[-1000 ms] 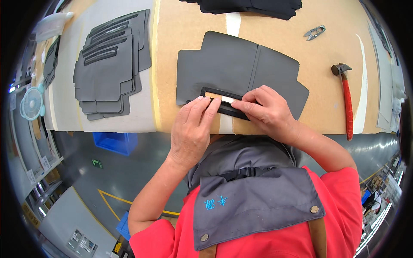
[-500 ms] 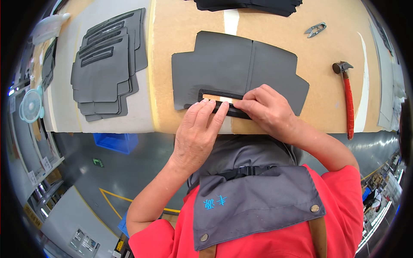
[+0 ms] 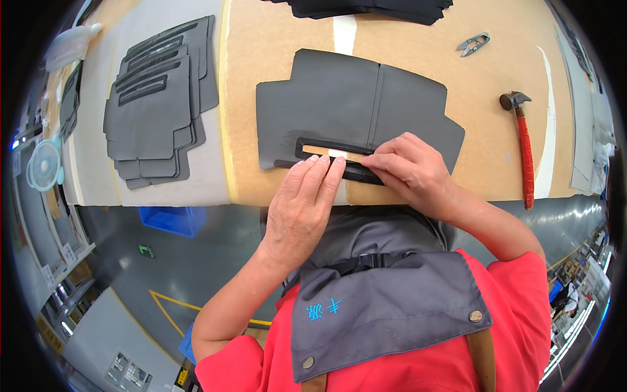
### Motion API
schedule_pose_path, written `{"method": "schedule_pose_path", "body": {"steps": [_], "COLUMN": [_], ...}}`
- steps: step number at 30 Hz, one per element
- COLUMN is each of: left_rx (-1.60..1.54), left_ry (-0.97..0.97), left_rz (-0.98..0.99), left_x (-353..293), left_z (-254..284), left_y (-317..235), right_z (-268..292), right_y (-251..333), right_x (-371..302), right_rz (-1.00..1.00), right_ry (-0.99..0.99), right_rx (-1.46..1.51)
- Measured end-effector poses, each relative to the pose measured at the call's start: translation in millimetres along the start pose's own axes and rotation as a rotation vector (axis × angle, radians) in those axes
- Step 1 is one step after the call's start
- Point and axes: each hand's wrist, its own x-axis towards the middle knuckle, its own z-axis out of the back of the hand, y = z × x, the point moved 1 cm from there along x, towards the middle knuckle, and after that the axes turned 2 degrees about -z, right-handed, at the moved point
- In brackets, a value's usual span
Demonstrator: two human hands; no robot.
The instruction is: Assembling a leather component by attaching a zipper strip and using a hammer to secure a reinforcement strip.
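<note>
A grey cut panel (image 3: 333, 98) lies flat on the table, with a seam line running across it. Along its near edge is a long slot bordered in black (image 3: 320, 142), and the tan tabletop shows through the opening. My left hand (image 3: 302, 196) rests on the slot's near border with its fingers stretched out flat. At the slot's right end my right hand (image 3: 413, 171) is closed, thumb and fingers pinching the black border. Its fingertips cover that corner, so the exact grip is partly hidden.
Similar grey panels (image 3: 147, 124) are stacked at the left. A red-handled hammer (image 3: 525, 150) and small thread snips (image 3: 473, 44) lie at the right. Black pieces (image 3: 366, 9) sit at the far edge. A small fan (image 3: 44, 163) stands at the left rim; a blue crate (image 3: 173, 221) is below.
The whole view has shifted slightly. Both hands stay at the slot, in nearly the same pose, and the panel keeps its place on the table.
</note>
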Motion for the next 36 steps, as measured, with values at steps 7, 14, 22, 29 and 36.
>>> {"method": "schedule_pose_path", "body": {"steps": [7, 14, 22, 29, 36], "left_rx": [-0.018, -0.011, 0.077, 0.041, 0.039], "left_ry": [0.02, 0.034, 0.035, 0.061, 0.062], "left_rz": [-0.017, -0.003, -0.041, -0.054, -0.083], "left_x": [0.8, 3.0, 5.7, 4.0, 2.7], "left_z": [1.7, 1.6, 2.5, -0.9, 0.8], "left_y": [0.6, -7.8, -15.8, -19.3, -19.5], "right_z": [2.6, -1.7, 1.8, 0.3, 2.0], "right_y": [-5.6, -3.9, -7.3, -7.9, -7.0], "right_x": [-6.3, -9.0, -9.0, -11.0, -10.5], "right_rz": [0.155, 0.293, 0.27, 0.294, 0.341], "right_ry": [-0.004, -0.012, -0.004, -0.004, -0.005], "right_rx": [-0.11, -0.212, -0.162, -0.163, -0.186]}}
